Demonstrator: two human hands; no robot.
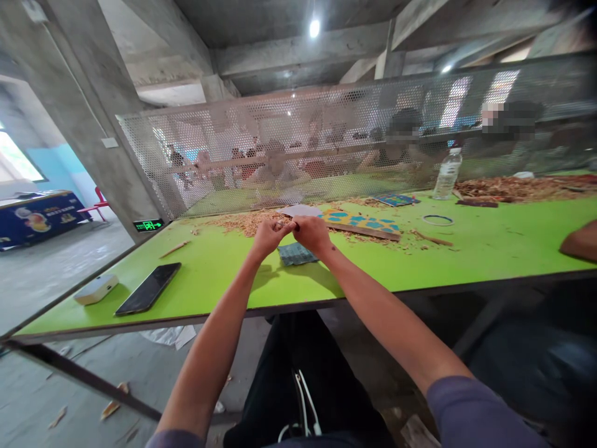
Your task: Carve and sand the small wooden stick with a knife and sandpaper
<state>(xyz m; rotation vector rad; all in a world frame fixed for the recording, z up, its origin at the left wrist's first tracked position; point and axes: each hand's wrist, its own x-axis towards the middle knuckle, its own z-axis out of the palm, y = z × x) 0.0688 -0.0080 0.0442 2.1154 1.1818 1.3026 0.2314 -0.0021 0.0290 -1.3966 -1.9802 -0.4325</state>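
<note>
Over the green table [196, 298], my left hand [270, 236] and my right hand [311, 233] meet, fingers curled and pinched close together. Whatever they grip between them is small and mostly covered by the fingers, so I cannot make out its kind. Just below the hands lies a folded dark grey-green cloth or paper piece [296, 254]. Wood shavings [247, 223] are heaped behind my left hand. To the right of my right hand rests a wooden board [364, 225] with a yellow and blue pattern. A white sheet [301, 210] lies behind the hands.
A black phone [148, 289] and a white box-like device [96, 289] lie at the left. A water bottle [448, 174] stands near the perforated metal screen [326, 149]. A ring [437, 219] and a wood stick [431, 238] lie rightward. Another person's arm [581, 241] rests at the right edge.
</note>
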